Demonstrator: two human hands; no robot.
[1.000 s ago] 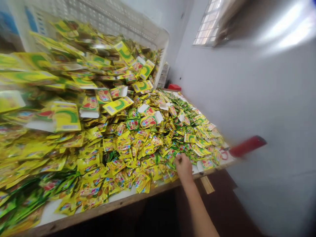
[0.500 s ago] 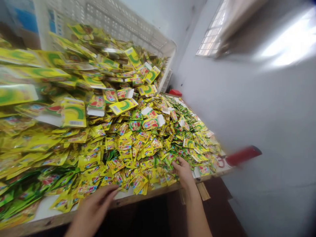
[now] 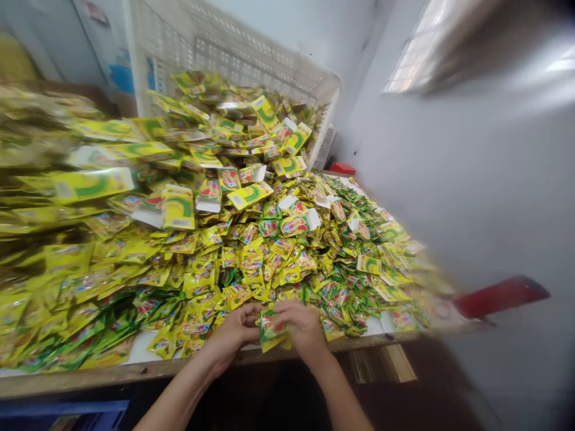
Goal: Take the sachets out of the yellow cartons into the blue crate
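My right hand (image 3: 302,328) pinches a green and yellow packet (image 3: 270,329) above the table's front edge. Close by on its left, my left hand (image 3: 238,333) has its fingers curled in at the packet's side; whether they grip anything is hidden. Behind both hands spreads a heap of small yellow packets (image 3: 251,263), with green packets (image 3: 112,326) at the left front. Flat yellow cartons (image 3: 178,206), some with open white flaps, lie on top of the heap.
A white perforated crate (image 3: 251,36) full of cartons lies tipped behind the heap. A red-handled object (image 3: 501,297) sticks out past the table's right corner. The wooden table edge (image 3: 179,366) runs along the front, with a wall at the right.
My hands have come together at the front edge, the right moving left from the heap with a green and yellow packet now in it. The view has shifted, so the heap appears farther right.
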